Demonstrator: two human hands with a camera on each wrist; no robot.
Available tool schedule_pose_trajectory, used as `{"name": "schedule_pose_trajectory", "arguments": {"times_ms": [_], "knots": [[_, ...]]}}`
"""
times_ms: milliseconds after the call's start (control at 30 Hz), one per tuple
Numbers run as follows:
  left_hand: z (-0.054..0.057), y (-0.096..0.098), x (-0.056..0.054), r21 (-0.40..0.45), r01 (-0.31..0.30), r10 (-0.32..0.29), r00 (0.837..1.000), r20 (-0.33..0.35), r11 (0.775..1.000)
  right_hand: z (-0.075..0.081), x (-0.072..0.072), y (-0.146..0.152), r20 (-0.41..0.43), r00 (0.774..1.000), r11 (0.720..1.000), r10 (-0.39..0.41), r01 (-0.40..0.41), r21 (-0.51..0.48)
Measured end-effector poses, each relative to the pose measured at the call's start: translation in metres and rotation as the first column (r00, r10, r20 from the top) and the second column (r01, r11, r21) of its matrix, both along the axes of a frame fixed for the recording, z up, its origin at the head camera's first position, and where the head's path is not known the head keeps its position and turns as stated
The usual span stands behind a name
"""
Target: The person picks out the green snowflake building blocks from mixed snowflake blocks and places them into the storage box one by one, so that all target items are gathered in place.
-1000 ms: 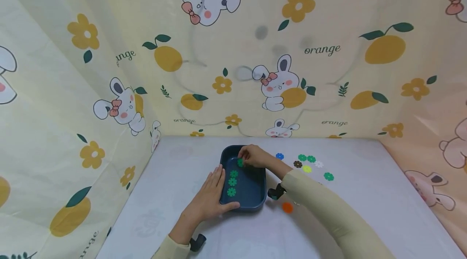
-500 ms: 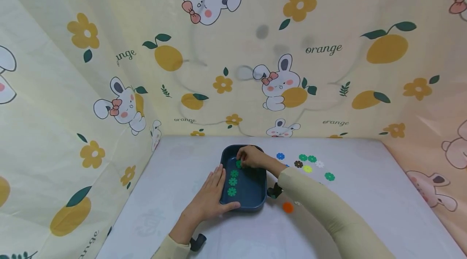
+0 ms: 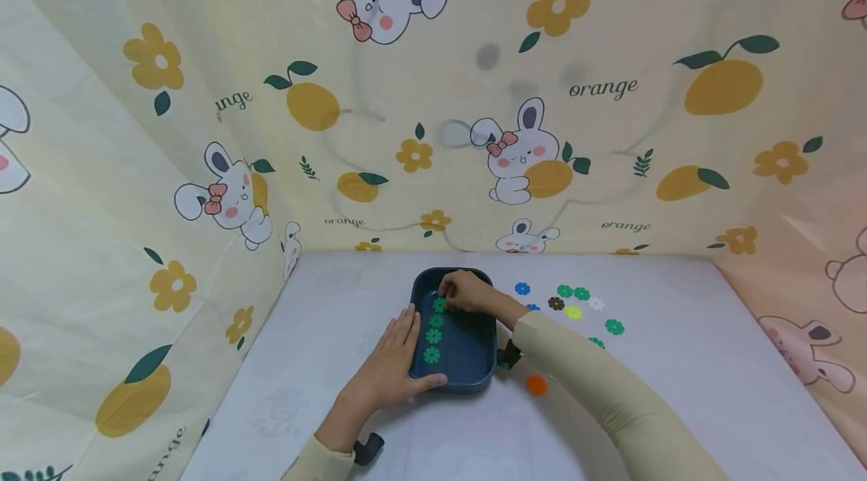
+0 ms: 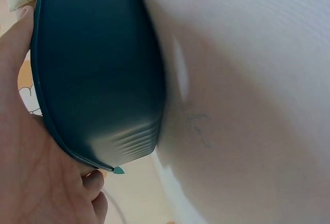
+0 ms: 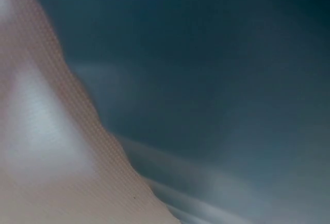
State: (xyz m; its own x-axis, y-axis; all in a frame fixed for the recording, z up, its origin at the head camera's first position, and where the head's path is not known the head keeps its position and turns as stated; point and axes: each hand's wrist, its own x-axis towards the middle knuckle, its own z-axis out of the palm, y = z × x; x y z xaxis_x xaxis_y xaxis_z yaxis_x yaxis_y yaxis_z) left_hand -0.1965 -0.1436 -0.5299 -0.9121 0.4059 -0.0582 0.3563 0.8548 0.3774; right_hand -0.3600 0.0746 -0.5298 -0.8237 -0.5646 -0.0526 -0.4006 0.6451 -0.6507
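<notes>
A dark blue rectangular tray (image 3: 467, 360) stands on the table, holding a column of green flower-shaped pieces (image 3: 433, 336) along its left side. Spread along the tray's left rim and near corner, my left hand (image 3: 389, 364) rests with straight fingers and thumb; the left wrist view shows that hand against the tray's outer wall. My right hand (image 3: 470, 293) reaches into the far part of the tray and pinches the farthest green flower piece (image 3: 439, 305) at its fingertips. The right wrist view is blurred, with only part of the hand (image 5: 67, 131) and dark tray surface (image 5: 206, 79).
Right of the tray lie loose flower pieces: blue (image 3: 522, 288), brown (image 3: 556, 303), yellow (image 3: 573, 312), white (image 3: 596, 303) and several green (image 3: 614, 327). An orange disc (image 3: 536, 385) lies nearer. A patterned curtain (image 3: 433, 127) encloses the table.
My right hand has shifted slightly left, bringing the farthest green flower piece into line with the others in the tray. The left hand stays at the rim.
</notes>
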Motion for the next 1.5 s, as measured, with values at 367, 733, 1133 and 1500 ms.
{"name": "schedule_pose_trajectory", "arguments": {"times_ms": [367,733,1133,1500], "knots": [[-0.001,0.000,0.000,-0.008,0.002,-0.002,1.000,-0.012,1.000,0.013,-0.001,0.017,-0.015,0.999,0.993,0.040,-0.041,-0.109],[-0.001,-0.001,0.001,0.004,-0.017,0.017,1.000,-0.009,1.000,0.053,0.015,0.084,-0.075,0.997,0.987,-0.015,0.002,-0.164],[-0.006,0.000,0.000,-0.001,-0.006,0.006,1.000,-0.026,1.000,0.070,0.037,0.176,-0.123,0.976,0.979,-0.182,0.168,-0.112],[-0.006,0.000,-0.001,-0.003,-0.013,0.013,1.000,-0.020,1.000,0.058,0.061,0.235,-0.077,0.955,0.957,-0.285,0.280,-0.073]]}}
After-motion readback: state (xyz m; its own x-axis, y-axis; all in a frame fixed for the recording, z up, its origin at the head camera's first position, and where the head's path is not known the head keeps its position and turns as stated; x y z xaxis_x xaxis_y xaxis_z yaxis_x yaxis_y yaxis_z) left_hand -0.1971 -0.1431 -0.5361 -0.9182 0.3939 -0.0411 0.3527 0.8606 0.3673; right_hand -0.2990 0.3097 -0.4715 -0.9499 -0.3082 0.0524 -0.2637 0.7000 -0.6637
